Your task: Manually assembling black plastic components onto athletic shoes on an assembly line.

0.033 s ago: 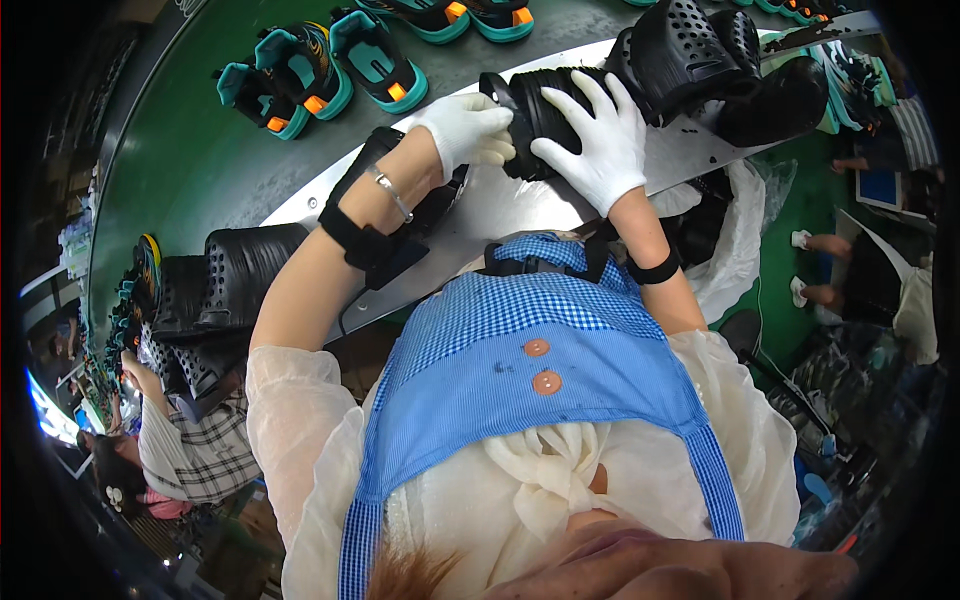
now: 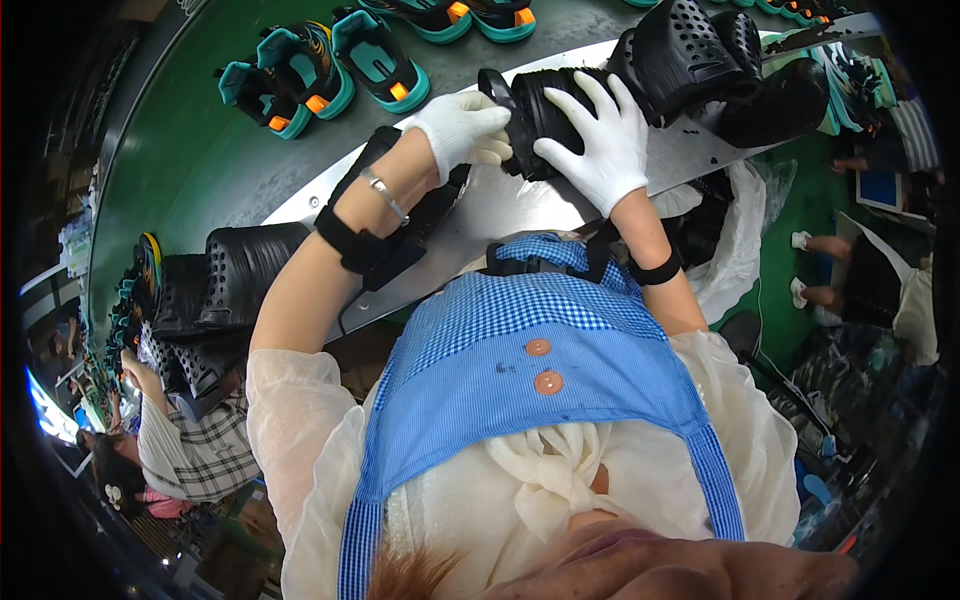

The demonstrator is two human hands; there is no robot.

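Note:
Both my hands wear white gloves and work at a row of black straps [image 2: 548, 97], packed side by side like ribs, that look like clog heel straps. My left hand [image 2: 465, 130] is closed at the row's left end, its fingertips pinching the outermost black strap [image 2: 490, 84]. Spread across the row's near side, the fingers of my right hand [image 2: 605, 145] lie apart and press on it. Just right of that hand stand black perforated clogs [image 2: 680, 60], nested together. Beneath my left forearm is a black shape [image 2: 440, 205], mostly covered.
A pale metal ledge [image 2: 325, 200] runs along the green bench [image 2: 180, 150]. Black and teal sneakers [image 2: 305, 70] stand beyond it. More black clogs [image 2: 245, 270] are stacked at left, near a co-worker's plaid garment [image 2: 215, 450]. A white plastic bag [image 2: 735, 255] hangs at right.
A small pale spot on the outermost strap no longer shows. Both hands have hardly moved.

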